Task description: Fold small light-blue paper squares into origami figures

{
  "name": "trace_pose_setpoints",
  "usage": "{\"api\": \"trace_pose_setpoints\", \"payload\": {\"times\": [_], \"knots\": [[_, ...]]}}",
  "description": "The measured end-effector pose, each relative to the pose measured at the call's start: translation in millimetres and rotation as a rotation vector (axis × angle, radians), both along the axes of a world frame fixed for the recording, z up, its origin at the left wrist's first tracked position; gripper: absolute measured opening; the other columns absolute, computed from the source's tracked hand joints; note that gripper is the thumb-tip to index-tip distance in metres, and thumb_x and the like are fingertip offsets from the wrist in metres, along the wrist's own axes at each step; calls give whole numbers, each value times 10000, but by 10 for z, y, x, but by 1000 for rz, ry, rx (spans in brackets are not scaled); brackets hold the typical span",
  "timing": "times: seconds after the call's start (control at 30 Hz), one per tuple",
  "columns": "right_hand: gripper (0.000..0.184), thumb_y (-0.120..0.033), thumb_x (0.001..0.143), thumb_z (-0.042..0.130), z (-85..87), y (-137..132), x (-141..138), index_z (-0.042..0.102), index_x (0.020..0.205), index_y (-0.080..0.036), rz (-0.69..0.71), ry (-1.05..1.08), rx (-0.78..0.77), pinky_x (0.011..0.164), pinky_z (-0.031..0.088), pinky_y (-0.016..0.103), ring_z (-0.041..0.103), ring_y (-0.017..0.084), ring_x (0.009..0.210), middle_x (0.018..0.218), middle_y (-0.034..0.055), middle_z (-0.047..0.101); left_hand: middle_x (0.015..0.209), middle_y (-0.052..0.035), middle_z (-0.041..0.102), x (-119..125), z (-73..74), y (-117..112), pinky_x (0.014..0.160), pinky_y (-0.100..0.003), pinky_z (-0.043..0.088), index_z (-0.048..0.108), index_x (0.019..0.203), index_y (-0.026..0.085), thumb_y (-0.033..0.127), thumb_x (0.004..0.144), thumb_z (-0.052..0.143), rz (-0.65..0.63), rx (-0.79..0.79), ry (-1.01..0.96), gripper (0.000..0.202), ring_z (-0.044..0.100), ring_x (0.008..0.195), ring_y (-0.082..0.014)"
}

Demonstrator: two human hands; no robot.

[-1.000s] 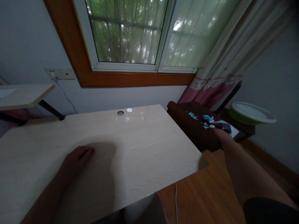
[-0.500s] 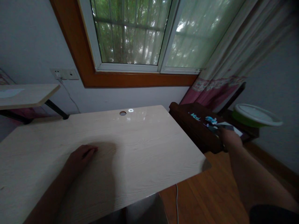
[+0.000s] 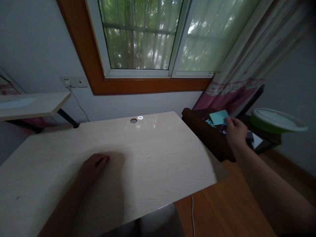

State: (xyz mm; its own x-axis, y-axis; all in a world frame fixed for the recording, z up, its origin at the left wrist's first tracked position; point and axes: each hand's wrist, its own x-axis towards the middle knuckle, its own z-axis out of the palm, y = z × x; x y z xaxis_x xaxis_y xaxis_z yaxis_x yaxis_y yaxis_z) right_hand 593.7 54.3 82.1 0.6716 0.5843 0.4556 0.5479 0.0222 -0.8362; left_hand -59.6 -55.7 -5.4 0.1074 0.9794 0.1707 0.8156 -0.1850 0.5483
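Sheet (image 3: 219,117), turquoise, pinched in the right hand (image 3: 236,131), points toward ten o'clock, long axis roughly nine-to-three; left hand (image 3: 92,167) curled, grip unclear.

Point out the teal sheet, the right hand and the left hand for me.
Teal sheet (image 3: 218,117): head view, middle of its flat face.
Right hand (image 3: 236,132): head view, back of the hand.
Left hand (image 3: 92,166): head view, back of the hand.
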Motion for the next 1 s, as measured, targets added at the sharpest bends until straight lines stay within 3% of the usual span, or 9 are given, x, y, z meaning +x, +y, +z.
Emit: {"api": "trace_pose_setpoints", "payload": {"times": [0.13,0.23,0.47,0.63,0.73,0.83,0.9,1.0], "knots": [[324,-427,844,648,-63,-34,-737,699,948,-125,381,147,20,526,350,289,503,120,512,642,49,622,1054,-60,716,5,-9,10,910,-365,518,705,1032,221,454,941,456,-15,31,10,354,655,991,-224],[371,-494,802,681,-157,-160,-1321,709,915,-141,564,160,-57,515,357,259,481,126,518,583,7,595,1052,-67,715,17,-9,11,907,-366,522,702,1034,215,451,945,454,-27,64,10,354,654,989,-225],[375,-534,746,705,-529,-496,-2721,723,752,-160,883,287,-275,538,385,256,513,135,541,589,-1,590,1068,-66,707,68,18,-52,931,-371,515,694,1057,234,449,948,474,-144,85,29,326,648,1008,-223],[355,-499,817,658,-815,-702,-3571,751,847,-159,1229,318,-405,539,421,241,574,138,554,640,20,649,1081,-56,700,56,39,-98,903,-338,526,665,1133,253,439,925,528,-218,84,-29,311,658,986,-203],[343,-477,863,618,-877,-788,-3917,753,901,-164,1395,284,-446,569,460,239,615,143,577,656,24,670,1033,-50,711,56,81,-115,851,-310,531,668,1125,245,440,902,567,-242,44,-86,313,668,926,-191],[304,-434,897,589,-884,-836,-4141,757,914,-180,1473,228,-444,592,478,242,632,146,602,665,20,675,927,-39,721,68,105,-124,788,-295,528,702,961,221,450,902,553,-186,-2,-122,279,667,849,-187],[269,-403,908,584,-867,-855,-4220,758,958,-204,1470,212,-409,606,485,247,640,147,622,705,19,685,862,-35,722,51,101,-120,748,-296,529,704,898,213,471,897,539,-104,-32,-145,306,664,795,-190],[233,-347,886,629,-768,-878,-4210,736,1068,-248,1362,178,-273,635,488,259,642,135,653,922,37,705,936,-42,735,-68,100,-103,789,-325,532,706,1000,222,492,877,537,7,-64,-141,341,675,845,-213]]}}
